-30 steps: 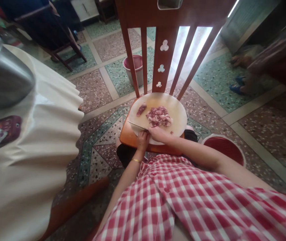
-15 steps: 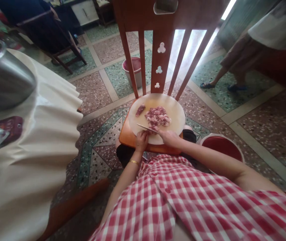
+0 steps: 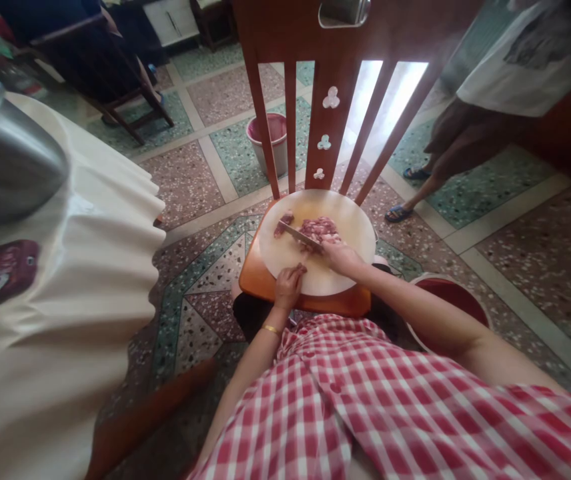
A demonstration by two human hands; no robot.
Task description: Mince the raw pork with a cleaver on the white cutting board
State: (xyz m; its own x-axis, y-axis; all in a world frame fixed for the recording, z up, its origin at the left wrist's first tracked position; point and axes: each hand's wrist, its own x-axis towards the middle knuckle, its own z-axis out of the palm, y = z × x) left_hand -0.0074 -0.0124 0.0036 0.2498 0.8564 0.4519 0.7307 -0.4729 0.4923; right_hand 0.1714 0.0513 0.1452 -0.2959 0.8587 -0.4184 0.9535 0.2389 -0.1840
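A round pale cutting board (image 3: pixel 350 220) rests on the seat of a wooden chair (image 3: pixel 260 283). A heap of chopped raw meat (image 3: pixel 321 229) lies on it, with a separate meat piece (image 3: pixel 284 222) to the left. My right hand (image 3: pixel 341 256) grips a knife (image 3: pixel 299 235) whose blade lies across the left side of the heap. My left hand (image 3: pixel 289 286) rests with curled fingers on the board's near edge, holding it. A gold bangle (image 3: pixel 269 329) is on that wrist.
A table with a cream cloth (image 3: pixel 65 267) and a steel pot (image 3: pixel 5 160) stands at the left. A pink bucket (image 3: pixel 271 137) sits behind the chair, and a red basin (image 3: pixel 453 297) at the right. Another person's legs (image 3: pixel 435 167) stand at the upper right.
The knife has moved up the board from its near edge onto the meat. My left hand has slid back to the board's rim. The other person has stepped closer.
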